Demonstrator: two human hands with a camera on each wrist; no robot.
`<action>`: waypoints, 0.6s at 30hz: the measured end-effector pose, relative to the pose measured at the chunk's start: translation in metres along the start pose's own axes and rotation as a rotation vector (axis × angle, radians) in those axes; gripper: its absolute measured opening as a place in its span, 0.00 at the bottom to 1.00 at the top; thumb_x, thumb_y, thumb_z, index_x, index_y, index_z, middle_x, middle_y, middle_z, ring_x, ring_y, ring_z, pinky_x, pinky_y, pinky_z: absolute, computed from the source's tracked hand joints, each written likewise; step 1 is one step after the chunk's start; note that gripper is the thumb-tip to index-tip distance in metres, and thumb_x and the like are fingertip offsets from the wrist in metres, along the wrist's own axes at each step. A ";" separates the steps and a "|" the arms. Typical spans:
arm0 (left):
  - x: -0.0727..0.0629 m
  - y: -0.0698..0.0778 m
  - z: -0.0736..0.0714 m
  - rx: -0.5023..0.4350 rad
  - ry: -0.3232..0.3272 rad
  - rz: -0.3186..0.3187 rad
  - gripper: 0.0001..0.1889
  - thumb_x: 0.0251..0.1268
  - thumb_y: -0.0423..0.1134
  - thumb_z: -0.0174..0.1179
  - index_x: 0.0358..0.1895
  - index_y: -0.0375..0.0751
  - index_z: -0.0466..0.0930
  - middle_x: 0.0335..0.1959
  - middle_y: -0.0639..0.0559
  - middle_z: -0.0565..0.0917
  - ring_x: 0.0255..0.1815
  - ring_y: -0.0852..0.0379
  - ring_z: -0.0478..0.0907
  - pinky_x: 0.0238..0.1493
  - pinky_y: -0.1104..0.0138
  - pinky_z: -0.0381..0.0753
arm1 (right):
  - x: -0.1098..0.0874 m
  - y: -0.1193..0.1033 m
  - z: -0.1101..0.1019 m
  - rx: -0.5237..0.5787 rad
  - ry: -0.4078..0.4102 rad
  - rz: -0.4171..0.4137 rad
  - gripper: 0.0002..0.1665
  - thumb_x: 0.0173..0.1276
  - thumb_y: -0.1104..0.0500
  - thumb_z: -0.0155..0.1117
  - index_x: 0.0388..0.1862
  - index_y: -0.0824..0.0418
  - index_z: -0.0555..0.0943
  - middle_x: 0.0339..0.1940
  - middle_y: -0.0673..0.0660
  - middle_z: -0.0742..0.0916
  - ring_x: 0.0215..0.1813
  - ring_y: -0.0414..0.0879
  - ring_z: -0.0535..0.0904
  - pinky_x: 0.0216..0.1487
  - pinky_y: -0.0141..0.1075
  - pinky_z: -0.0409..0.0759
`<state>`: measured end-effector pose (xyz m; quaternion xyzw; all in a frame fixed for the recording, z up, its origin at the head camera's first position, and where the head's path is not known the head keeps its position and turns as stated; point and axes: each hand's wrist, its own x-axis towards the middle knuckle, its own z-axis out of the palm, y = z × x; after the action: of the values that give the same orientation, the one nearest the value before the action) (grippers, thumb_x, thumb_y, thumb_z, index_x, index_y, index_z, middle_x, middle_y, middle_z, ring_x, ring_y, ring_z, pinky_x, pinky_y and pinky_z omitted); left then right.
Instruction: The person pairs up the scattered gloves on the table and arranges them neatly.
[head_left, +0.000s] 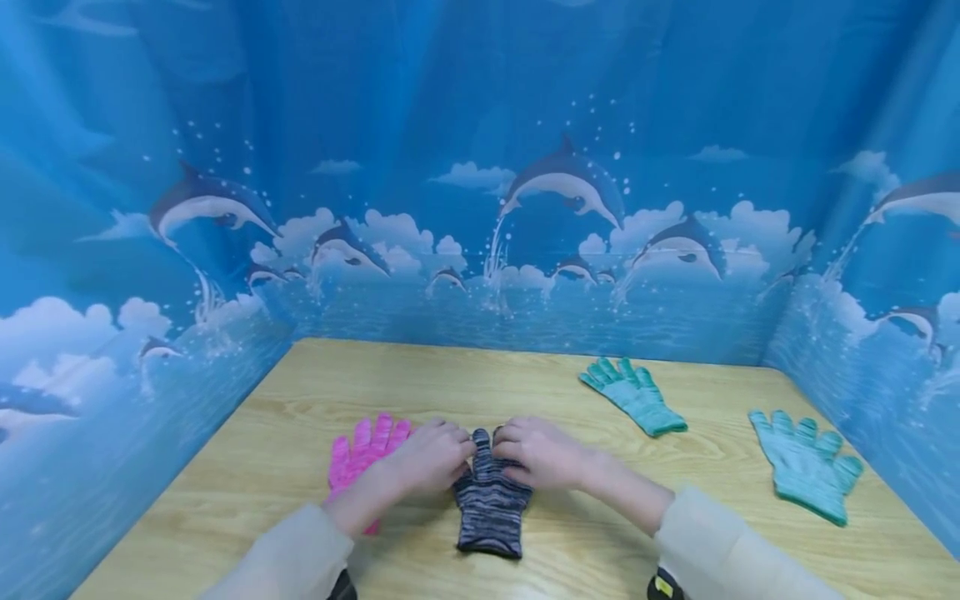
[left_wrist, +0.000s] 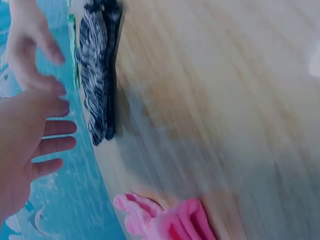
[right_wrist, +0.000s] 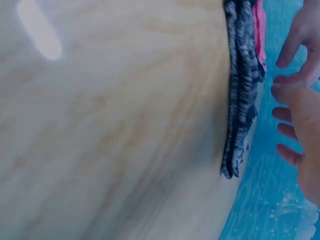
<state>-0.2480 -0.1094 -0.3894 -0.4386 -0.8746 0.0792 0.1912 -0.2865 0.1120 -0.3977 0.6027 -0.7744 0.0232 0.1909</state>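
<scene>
A black-and-grey knitted glove [head_left: 492, 504] lies on the table in front of me, cuff toward me, its outer fingers partly hidden under my hands in the head view. My left hand [head_left: 433, 454] hovers over its left side, and my right hand [head_left: 542, 452] over its right. In the left wrist view, the left hand [left_wrist: 25, 145] shows loosely spread fingers with a gap to the glove [left_wrist: 96, 75]. The right hand [right_wrist: 306, 132] likewise holds nothing in the right wrist view, its fingers relaxed above the dark glove [right_wrist: 240, 95]. A pink glove [head_left: 358, 457] lies partly behind the left forearm.
Two green gloves lie on the wooden table [head_left: 337, 375]: one [head_left: 637, 398] toward the back right, the other [head_left: 810, 468] near the right edge. A blue dolphin-print curtain [head_left: 450, 125] encloses the table at the back and both sides.
</scene>
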 end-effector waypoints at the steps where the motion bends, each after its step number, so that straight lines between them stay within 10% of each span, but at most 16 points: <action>1: 0.000 -0.002 0.001 -0.002 -0.007 0.012 0.04 0.54 0.42 0.62 0.30 0.47 0.80 0.28 0.56 0.78 0.31 0.57 0.75 0.37 0.64 0.72 | -0.001 -0.003 0.000 0.002 -0.011 -0.028 0.14 0.59 0.53 0.66 0.43 0.57 0.82 0.43 0.51 0.82 0.47 0.45 0.76 0.47 0.36 0.74; 13: -0.008 -0.006 0.011 -0.014 -0.098 0.070 0.05 0.56 0.38 0.59 0.33 0.51 0.84 0.25 0.59 0.77 0.30 0.61 0.74 0.33 0.67 0.69 | -0.013 -0.031 -0.001 0.111 -0.130 -0.185 0.18 0.65 0.44 0.58 0.47 0.52 0.81 0.48 0.49 0.80 0.48 0.39 0.74 0.50 0.27 0.70; 18: -0.007 -0.009 0.013 -0.043 -0.076 -0.005 0.03 0.54 0.38 0.61 0.32 0.47 0.83 0.27 0.57 0.78 0.31 0.58 0.75 0.37 0.63 0.72 | -0.015 -0.034 0.000 0.131 -0.132 -0.167 0.17 0.66 0.43 0.57 0.46 0.51 0.82 0.47 0.48 0.80 0.47 0.37 0.74 0.48 0.25 0.70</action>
<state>-0.2559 -0.1201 -0.4006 -0.4372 -0.8837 0.0765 0.1484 -0.2513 0.1163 -0.4087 0.6764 -0.7294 0.0181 0.1007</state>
